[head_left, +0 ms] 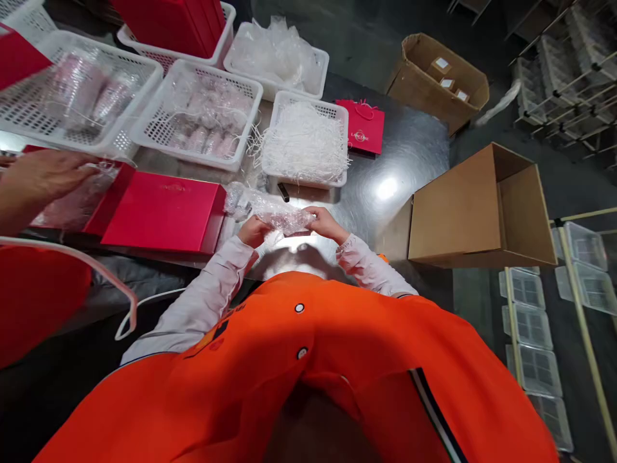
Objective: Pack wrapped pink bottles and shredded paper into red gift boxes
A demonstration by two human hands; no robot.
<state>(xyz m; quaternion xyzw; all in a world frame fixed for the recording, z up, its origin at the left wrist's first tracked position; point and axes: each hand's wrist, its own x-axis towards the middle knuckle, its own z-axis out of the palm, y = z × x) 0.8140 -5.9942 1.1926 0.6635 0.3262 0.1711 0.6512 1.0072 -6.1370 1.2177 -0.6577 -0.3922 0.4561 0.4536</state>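
Observation:
My left hand [254,230] and my right hand [324,222] are both closed on a crinkled clear plastic bag [270,210] with something pinkish inside, held just above the shiny metal table [409,161]. The bag stretches between the hands and sticks out to the left past my left hand. A red gift box [159,212] lies flat just left of my left hand. A white basket of shredded white paper [306,143] stands right behind the bag. A small dark object [283,191] lies in front of that basket.
White baskets hold wrapped pink items [205,116], clear bags [277,54] and red boxes [178,26]. A small red paper bag [362,127] lies beyond. An open cardboard box [482,209] stands at right, another [436,77] on the floor. A co-worker's hand [41,183] reaches in at left.

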